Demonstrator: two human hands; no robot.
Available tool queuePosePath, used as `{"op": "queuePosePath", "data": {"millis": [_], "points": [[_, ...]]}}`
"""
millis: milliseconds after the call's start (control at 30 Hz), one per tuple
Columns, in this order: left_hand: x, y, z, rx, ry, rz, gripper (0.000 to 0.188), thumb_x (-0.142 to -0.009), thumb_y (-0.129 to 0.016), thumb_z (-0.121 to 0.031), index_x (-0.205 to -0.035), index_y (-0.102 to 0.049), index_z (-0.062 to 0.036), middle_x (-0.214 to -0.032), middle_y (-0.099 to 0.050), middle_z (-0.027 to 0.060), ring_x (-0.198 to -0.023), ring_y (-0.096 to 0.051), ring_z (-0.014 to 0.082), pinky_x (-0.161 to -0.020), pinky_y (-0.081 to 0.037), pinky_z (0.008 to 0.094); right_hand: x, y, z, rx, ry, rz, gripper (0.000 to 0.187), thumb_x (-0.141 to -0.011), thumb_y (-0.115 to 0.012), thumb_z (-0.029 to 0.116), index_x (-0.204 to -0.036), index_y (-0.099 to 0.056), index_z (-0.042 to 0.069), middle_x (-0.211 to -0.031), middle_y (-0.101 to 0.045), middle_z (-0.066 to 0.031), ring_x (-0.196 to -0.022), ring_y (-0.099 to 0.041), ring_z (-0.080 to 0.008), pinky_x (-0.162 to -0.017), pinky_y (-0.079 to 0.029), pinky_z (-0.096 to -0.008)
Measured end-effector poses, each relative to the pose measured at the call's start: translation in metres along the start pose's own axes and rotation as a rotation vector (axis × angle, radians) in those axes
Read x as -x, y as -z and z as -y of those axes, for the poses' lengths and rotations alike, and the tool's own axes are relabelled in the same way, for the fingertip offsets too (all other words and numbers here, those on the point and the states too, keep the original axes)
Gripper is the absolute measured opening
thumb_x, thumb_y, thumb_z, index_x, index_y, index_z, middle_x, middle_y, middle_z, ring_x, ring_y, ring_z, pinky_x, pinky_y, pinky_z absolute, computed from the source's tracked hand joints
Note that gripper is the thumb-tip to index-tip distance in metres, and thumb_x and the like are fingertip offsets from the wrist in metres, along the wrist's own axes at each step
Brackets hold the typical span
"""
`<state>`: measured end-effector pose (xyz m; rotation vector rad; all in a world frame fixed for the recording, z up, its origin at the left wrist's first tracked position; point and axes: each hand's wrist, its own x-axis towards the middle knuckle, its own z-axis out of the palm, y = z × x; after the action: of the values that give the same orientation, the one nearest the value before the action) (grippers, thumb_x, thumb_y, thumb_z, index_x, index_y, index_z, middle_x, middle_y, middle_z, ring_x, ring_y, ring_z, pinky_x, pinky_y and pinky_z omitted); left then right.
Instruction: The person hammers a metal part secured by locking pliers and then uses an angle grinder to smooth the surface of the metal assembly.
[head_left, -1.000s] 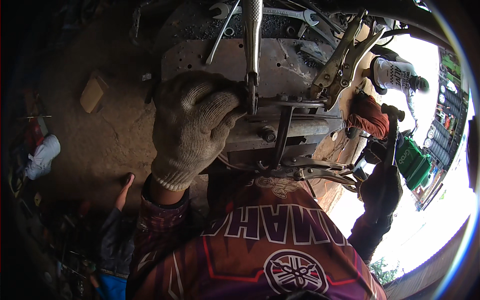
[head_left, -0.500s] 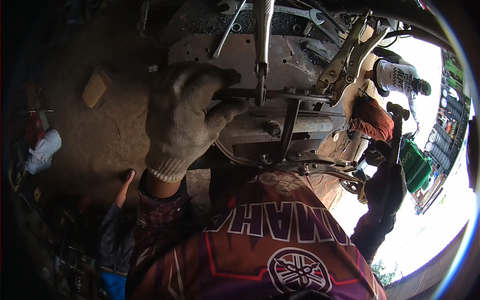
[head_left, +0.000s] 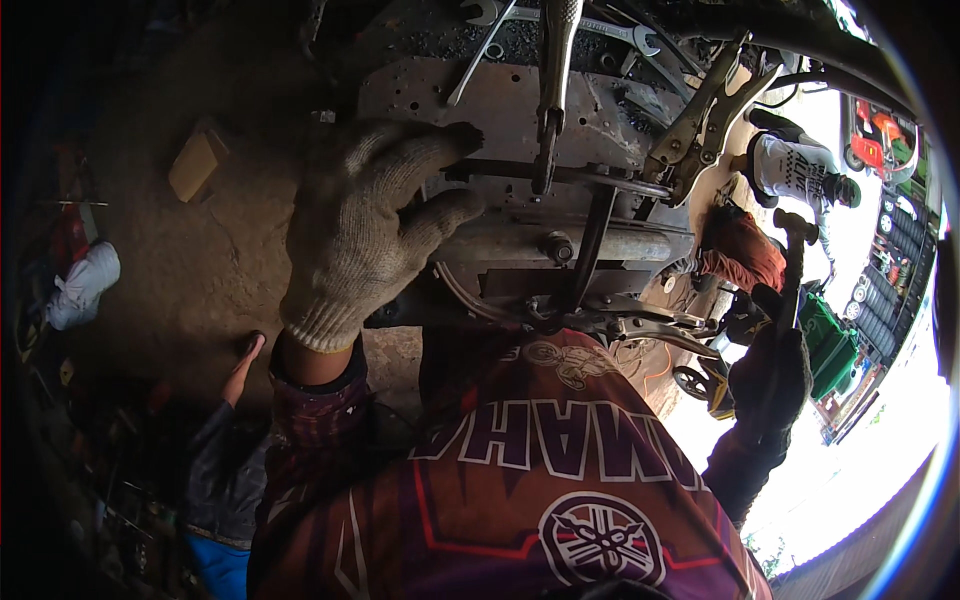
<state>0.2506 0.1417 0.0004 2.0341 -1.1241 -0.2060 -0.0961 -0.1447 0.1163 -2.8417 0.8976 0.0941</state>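
My left hand (head_left: 355, 225), in a grey knitted glove, has its thumb and fingers spread around the left end of a flat metal bar (head_left: 510, 171), with a visible gap between them. Locking pliers (head_left: 551, 110) come down from the far side onto that bar. A second pair of locking pliers (head_left: 690, 145) clamps its right end. Raised at the right, my gloved right hand (head_left: 770, 375) is closed on the handle of a hammer (head_left: 795, 232), head up. Beneath the bar lie a thick round tube (head_left: 625, 245) and a dark crosspiece (head_left: 594, 245).
The steel worktable (head_left: 420, 90) carries a combination wrench (head_left: 585, 22), a thin rod (head_left: 480, 55) and dark metal bits. More locking pliers (head_left: 655, 330) sit on its near edge. Two people (head_left: 795, 170) are beyond it at the right. A bare foot (head_left: 246, 365) shows at lower left.
The view has shifted slightly, so the table appears further right. My left hand's fingers sit further off the bar's end. The hammer stays raised in my right hand.
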Motion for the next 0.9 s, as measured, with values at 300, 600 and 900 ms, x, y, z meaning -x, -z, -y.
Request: {"op": "queuePosePath", "data": {"millis": [300, 600, 900], "points": [[-0.010, -0.014, -0.015, 0.023, -0.062, -0.066, 0.025, -0.079, -0.083, -0.016, -0.101, -0.076, -0.0065, -0.095, -0.071, 0.0068, -0.083, -0.069, 0.0214, -0.071, -0.058, 0.0332, 0.009, 0.018, 0.017, -0.803, -0.706, -0.013, 0.015, -0.104, -0.055, 0.017, -0.102, -0.062, 0.004, -0.079, -0.062, -0.0043, -0.063, -0.060, -0.0167, -0.058, -0.051, -0.0284], [-0.017, -0.019, -0.030, -0.029, -0.023, -0.058, 0.017, -0.080, -0.082, -0.017, -0.094, -0.076, -0.0093, -0.090, -0.071, 0.0048, -0.083, -0.068, 0.0235, -0.074, -0.056, 0.0357, -0.035, -0.029, -0.011, -0.933, -0.614, 0.124, 0.027, -0.104, -0.053, 0.018, -0.124, -0.062, 0.001, -0.077, -0.055, 0.0003, -0.058, -0.053, -0.0079, -0.050, -0.045, -0.0239], [-0.018, -0.009, -0.044, -0.398, 0.046, 0.036, 0.011, -0.084, -0.073, -0.013, -0.093, -0.071, -0.0065, -0.095, -0.068, 0.0087, -0.092, -0.062, 0.0312, -0.083, -0.050, 0.0433, -0.087, -0.186, -0.115, -1.249, -0.741, 0.196, 0.045, -0.095, -0.068, 0.018, -0.133, -0.052, 0.001, -0.087, -0.060, -0.0068, -0.059, -0.060, -0.0186, -0.050, -0.051, -0.0350]]}}
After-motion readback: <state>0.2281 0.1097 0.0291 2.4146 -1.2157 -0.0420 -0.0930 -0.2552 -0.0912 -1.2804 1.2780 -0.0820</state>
